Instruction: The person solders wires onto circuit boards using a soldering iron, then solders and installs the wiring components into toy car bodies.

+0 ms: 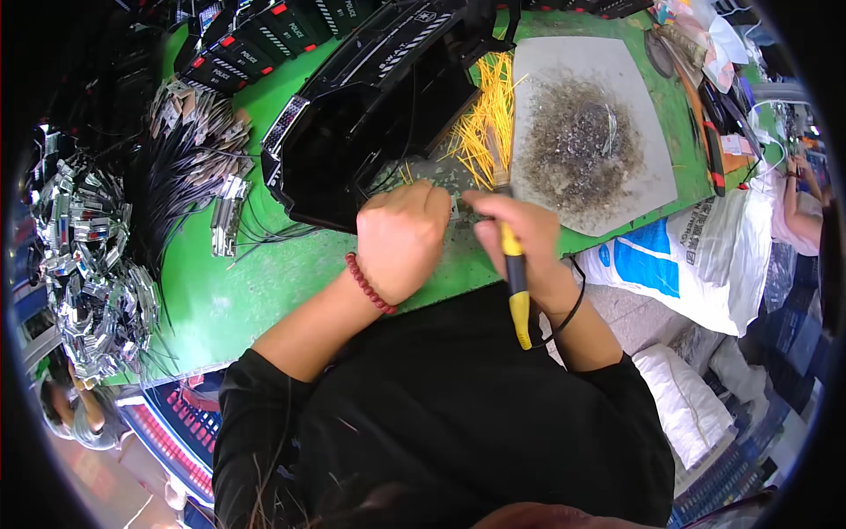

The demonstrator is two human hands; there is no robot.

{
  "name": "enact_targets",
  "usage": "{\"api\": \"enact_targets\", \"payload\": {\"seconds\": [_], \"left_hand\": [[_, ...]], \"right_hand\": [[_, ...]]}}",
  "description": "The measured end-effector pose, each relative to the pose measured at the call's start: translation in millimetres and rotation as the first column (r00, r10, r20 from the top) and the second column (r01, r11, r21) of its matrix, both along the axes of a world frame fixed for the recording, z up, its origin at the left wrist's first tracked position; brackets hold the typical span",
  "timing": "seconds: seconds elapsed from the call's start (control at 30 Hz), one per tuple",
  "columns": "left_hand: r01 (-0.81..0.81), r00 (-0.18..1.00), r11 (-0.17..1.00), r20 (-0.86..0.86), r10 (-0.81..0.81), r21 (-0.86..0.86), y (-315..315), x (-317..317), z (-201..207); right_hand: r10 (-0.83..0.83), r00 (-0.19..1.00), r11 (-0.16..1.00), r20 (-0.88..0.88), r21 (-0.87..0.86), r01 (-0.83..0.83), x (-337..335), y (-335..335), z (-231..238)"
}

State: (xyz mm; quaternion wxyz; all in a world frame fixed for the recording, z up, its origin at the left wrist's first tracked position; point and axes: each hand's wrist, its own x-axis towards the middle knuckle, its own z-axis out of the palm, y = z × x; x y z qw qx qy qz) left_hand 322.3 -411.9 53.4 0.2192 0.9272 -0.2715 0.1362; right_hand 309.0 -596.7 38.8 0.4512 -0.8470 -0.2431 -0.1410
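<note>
My right hand (527, 231) is closed round the yellow and black handle of a corded soldering iron (514, 273). Its metal shaft points away from me, toward a heap of thin yellow wires (490, 123). Just left of it, my left hand (404, 231) is curled into a fist at the near edge of a large black plastic toy vehicle body (330, 145). The back of the hand hides the fingertips, so what they pinch cannot be seen. A red bead bracelet (368, 284) circles that wrist.
A pale board (656, 167) bears a dark, crumbly residue heap (586, 137). Bundled black wires (181, 176) and silvery parts (84, 264) lie left on the green table (207, 322). More black toy bodies (264, 48) stand behind. Tools (712, 145) lie right, beyond a white sack (705, 256).
</note>
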Motion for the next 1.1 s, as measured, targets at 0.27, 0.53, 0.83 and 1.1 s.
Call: {"api": "enact_targets", "payload": {"seconds": [0.27, 0.53, 0.83, 1.1], "left_hand": [[-0.011, 0.998, 1.0, -0.067, 0.01, -0.019, -2, -1, 2], [-0.024, 0.999, 0.999, -0.046, 0.026, 0.039, -6, -3, 2], [-0.021, 0.997, 0.998, -0.067, 0.026, 0.064, -7, -2, 5], [-0.019, 0.998, 0.998, -0.066, 0.023, 0.065, -7, -1, 5]], "right_hand": [[-0.044, 0.967, 0.917, -0.25, 0.374, 0.138, -22, -38, 7], [-0.087, 0.931, 0.905, -0.355, 0.363, 0.223, -38, -28, 3], [-0.053, 0.916, 0.882, -0.397, 0.412, 0.23, -35, -20, 0], [-0.1, 0.924, 0.916, -0.368, 0.328, 0.229, -33, -20, -1]]}}
